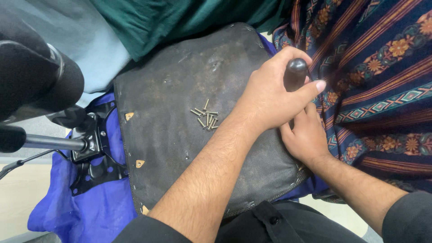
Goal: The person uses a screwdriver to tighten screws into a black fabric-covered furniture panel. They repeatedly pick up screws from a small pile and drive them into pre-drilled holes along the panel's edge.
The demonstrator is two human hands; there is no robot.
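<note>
Honestly nothing here in the way of packages, labels, signs or screens, at least none that I can spot.

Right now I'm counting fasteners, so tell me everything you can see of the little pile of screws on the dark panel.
The screws are small, short and metallic, silvery to dull brass in tone, with roughly ten in view; an exact count is hard because they overlap. They lie loose in a tight cluster, pointing in different directions, flat on the worn, dusty dark panel near its middle. Nothing holds them. The left hand, closed around a dark rounded handle, sits just to their right without touching them.
</note>
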